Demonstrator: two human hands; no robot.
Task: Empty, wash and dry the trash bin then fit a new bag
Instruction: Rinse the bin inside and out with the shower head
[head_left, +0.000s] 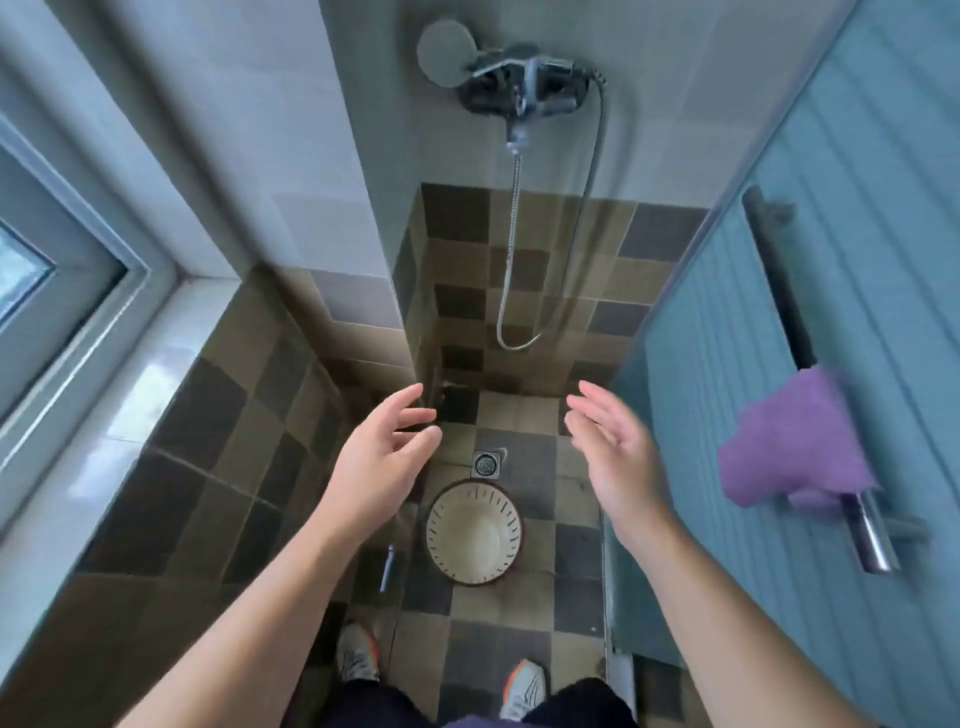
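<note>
— Both hands raised, left hand (382, 457) and right hand (615, 452), fingers spread, holding nothing. Bin?
— Trash bin (474, 532) upright on floor below, between them. Likely washing step; next, reach shower mixer (524, 88) above.

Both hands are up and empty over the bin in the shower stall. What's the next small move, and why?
Probably lower both hands and take the bin by its rim. It stands upright and looks empty on the floor tiles just below the drain, while the left hand and right hand hang open above it, holding nothing.
</note>
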